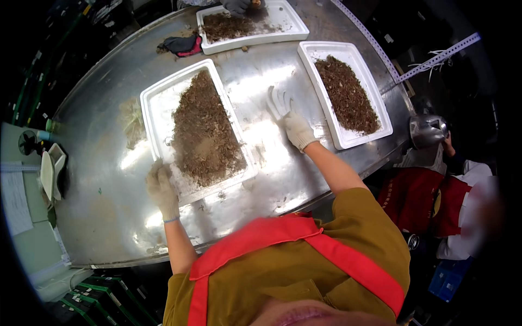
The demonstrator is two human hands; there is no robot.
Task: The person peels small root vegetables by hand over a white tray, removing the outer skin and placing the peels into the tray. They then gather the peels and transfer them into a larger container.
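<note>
My left hand (pixel 162 188), in a cream knitted glove, grips the near left rim of a white foam tray (pixel 157 118). Brown, crumbly plant-like matter (pixel 206 130) covers much of this tray, with a paler dusty patch near its lower middle. Between this tray and a second one, my gloved right hand (pixel 299 128) is over the steel table. Pale curved prongs (pixel 279 100) extend beyond it; blur hides whether these are its fingers or a pronged tool. The second white foam tray (pixel 344 142), to the right, holds similar brown matter (pixel 346 95).
At the far side, another person's gloved hand (pixel 235 6) is over a third foam tray (pixel 253 42). A dark and red glove (pixel 183 45) lies beside it. A crumpled clear bag (pixel 132 122) rests left on the steel table (pixel 98 175). Someone in a red vest holds a metal vessel (pixel 428 130) at right.
</note>
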